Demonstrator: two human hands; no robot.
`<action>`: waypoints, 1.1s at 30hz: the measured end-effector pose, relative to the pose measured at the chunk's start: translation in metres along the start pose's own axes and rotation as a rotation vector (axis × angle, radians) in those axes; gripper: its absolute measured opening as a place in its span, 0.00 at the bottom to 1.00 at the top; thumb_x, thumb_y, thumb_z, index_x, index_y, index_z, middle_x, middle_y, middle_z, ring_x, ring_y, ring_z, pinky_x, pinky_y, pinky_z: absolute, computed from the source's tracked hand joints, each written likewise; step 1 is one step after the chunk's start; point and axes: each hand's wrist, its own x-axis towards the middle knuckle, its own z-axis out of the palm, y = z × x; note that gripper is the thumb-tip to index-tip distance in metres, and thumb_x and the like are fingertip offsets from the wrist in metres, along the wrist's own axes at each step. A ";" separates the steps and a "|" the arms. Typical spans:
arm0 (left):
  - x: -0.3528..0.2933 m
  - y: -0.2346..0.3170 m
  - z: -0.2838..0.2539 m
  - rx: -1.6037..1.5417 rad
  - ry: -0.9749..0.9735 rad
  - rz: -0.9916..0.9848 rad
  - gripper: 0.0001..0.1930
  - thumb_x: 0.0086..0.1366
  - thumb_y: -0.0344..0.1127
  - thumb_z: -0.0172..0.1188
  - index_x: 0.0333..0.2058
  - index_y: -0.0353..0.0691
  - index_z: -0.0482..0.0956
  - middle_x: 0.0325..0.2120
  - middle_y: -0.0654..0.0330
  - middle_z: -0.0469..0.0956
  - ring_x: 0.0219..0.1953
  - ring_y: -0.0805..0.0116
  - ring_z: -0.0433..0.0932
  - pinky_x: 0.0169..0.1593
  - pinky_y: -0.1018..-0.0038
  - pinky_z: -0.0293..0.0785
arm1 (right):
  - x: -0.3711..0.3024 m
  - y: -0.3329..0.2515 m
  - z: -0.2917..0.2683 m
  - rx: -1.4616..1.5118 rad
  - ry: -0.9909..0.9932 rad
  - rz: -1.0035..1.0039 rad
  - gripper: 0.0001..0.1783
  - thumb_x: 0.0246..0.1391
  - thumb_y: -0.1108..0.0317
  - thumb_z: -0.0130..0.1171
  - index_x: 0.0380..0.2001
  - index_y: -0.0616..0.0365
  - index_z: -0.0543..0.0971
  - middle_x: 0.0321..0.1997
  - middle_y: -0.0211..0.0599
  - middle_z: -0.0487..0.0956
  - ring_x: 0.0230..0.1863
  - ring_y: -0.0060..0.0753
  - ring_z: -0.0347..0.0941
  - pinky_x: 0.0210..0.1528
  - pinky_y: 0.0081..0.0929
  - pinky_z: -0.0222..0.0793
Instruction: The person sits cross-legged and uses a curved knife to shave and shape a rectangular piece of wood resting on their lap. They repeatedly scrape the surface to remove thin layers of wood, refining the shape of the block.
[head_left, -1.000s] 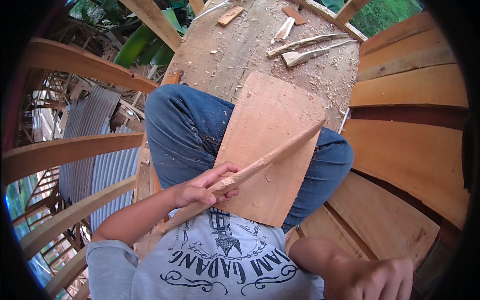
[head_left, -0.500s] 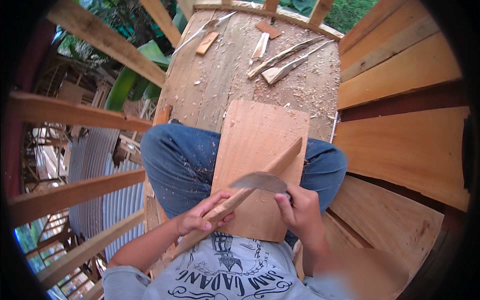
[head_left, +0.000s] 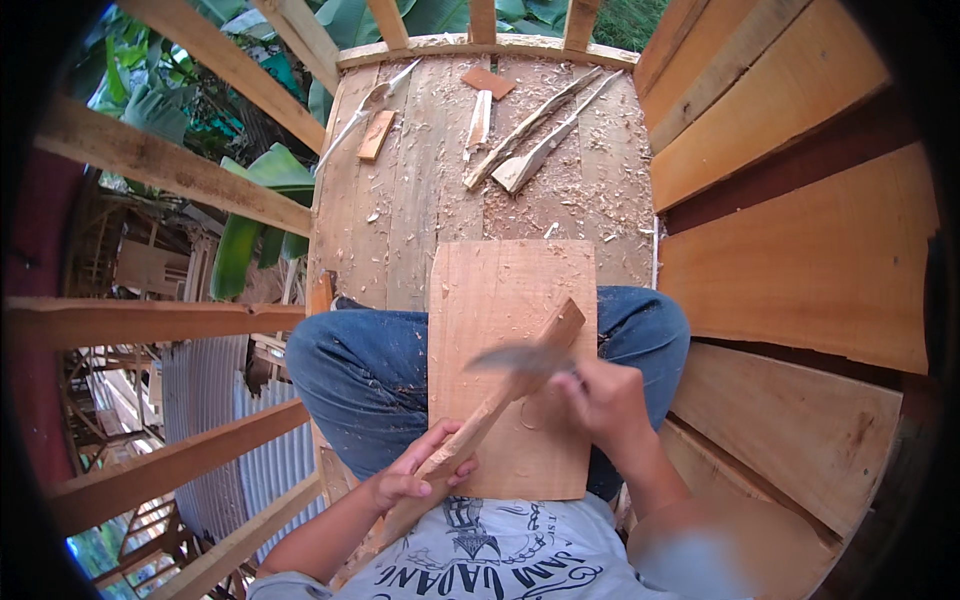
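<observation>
A long wooden stick (head_left: 487, 415) slants across a flat wooden board (head_left: 475, 290) that lies over my lap. My left hand (head_left: 420, 474) is closed around the stick's lower part, close to my shirt. My right hand (head_left: 608, 403) grips a knife, its handle mostly hidden in the fist. The knife's curved blade (head_left: 510, 358), smeared by motion, crosses the stick near its far end; whether it touches the wood I cannot tell. Small chips are scattered on the board.
Beyond my knees, shavings cover a plank floor (head_left: 400, 215). On it lie two roughly shaped wooden pieces (head_left: 555, 140), a small block (head_left: 377, 135) and a thin carved spoon-like piece (head_left: 377, 98). Wooden rails (head_left: 170, 322) line the left, wide planks (head_left: 790, 245) the right.
The knife and right hand have moved away from me along the stick toward its far end. My left hand keeps its hold. The whole view has tilted a little.
</observation>
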 end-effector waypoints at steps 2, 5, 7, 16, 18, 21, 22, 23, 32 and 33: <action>0.000 0.002 0.000 -0.005 -0.009 0.009 0.48 0.42 0.50 0.66 0.60 0.44 0.53 0.36 0.60 0.62 0.38 0.72 0.63 0.43 0.75 0.60 | 0.002 0.009 0.002 0.045 0.099 0.008 0.17 0.56 0.59 0.59 0.22 0.62 0.75 0.19 0.49 0.73 0.20 0.50 0.73 0.21 0.37 0.66; -0.003 -0.003 0.003 0.004 0.017 0.004 0.48 0.42 0.49 0.66 0.61 0.44 0.53 0.36 0.60 0.62 0.38 0.71 0.63 0.43 0.75 0.60 | 0.012 0.030 -0.007 0.138 0.229 0.276 0.15 0.56 0.62 0.58 0.20 0.59 0.76 0.18 0.48 0.73 0.19 0.49 0.73 0.21 0.38 0.67; -0.001 0.001 0.003 0.008 0.025 -0.002 0.47 0.42 0.49 0.66 0.61 0.44 0.53 0.36 0.59 0.62 0.37 0.71 0.63 0.43 0.75 0.60 | 0.012 0.024 -0.023 0.092 0.188 0.343 0.15 0.57 0.62 0.58 0.19 0.58 0.75 0.17 0.48 0.73 0.19 0.49 0.73 0.21 0.38 0.68; -0.002 0.002 0.007 0.012 0.009 0.000 0.47 0.43 0.49 0.67 0.61 0.45 0.53 0.34 0.60 0.61 0.36 0.72 0.61 0.43 0.75 0.59 | 0.008 0.028 -0.017 0.225 0.238 0.390 0.18 0.57 0.62 0.58 0.18 0.62 0.70 0.16 0.50 0.70 0.19 0.53 0.71 0.21 0.36 0.64; -0.002 0.000 0.003 0.022 -0.015 0.005 0.48 0.43 0.49 0.67 0.61 0.44 0.52 0.34 0.60 0.61 0.37 0.72 0.61 0.43 0.76 0.59 | -0.002 0.003 -0.020 0.112 0.074 0.087 0.20 0.54 0.58 0.62 0.17 0.60 0.71 0.15 0.47 0.70 0.18 0.51 0.71 0.21 0.38 0.65; 0.001 0.000 0.003 0.050 -0.031 0.005 0.48 0.43 0.50 0.67 0.61 0.44 0.51 0.35 0.60 0.62 0.37 0.72 0.61 0.43 0.77 0.58 | -0.011 -0.009 -0.013 -0.004 0.056 0.124 0.20 0.54 0.57 0.62 0.17 0.59 0.72 0.14 0.46 0.70 0.16 0.50 0.71 0.19 0.40 0.65; -0.002 0.000 0.006 0.061 -0.017 0.006 0.49 0.43 0.50 0.67 0.61 0.43 0.51 0.35 0.60 0.62 0.37 0.72 0.61 0.43 0.77 0.57 | -0.006 -0.003 -0.019 0.025 0.121 0.325 0.20 0.54 0.56 0.62 0.17 0.59 0.72 0.14 0.46 0.71 0.16 0.50 0.71 0.19 0.40 0.65; -0.004 -0.002 0.009 0.077 0.003 0.000 0.49 0.43 0.50 0.67 0.61 0.43 0.51 0.35 0.60 0.62 0.37 0.72 0.61 0.43 0.77 0.57 | 0.000 0.006 -0.029 0.052 0.185 0.528 0.20 0.54 0.56 0.62 0.17 0.59 0.73 0.14 0.46 0.71 0.16 0.50 0.71 0.19 0.40 0.65; -0.001 -0.004 0.012 0.068 0.006 0.028 0.50 0.43 0.49 0.68 0.62 0.42 0.50 0.35 0.61 0.63 0.35 0.73 0.60 0.41 0.78 0.57 | -0.012 -0.001 -0.025 -0.153 0.108 0.181 0.27 0.50 0.48 0.63 0.13 0.57 0.67 0.14 0.43 0.69 0.16 0.48 0.70 0.18 0.36 0.63; -0.001 -0.003 0.011 0.087 -0.002 0.020 0.50 0.44 0.49 0.68 0.61 0.42 0.50 0.35 0.61 0.63 0.35 0.73 0.60 0.41 0.78 0.57 | -0.014 -0.005 -0.021 -0.113 0.085 0.164 0.27 0.50 0.48 0.63 0.14 0.57 0.67 0.14 0.43 0.69 0.16 0.48 0.70 0.18 0.37 0.63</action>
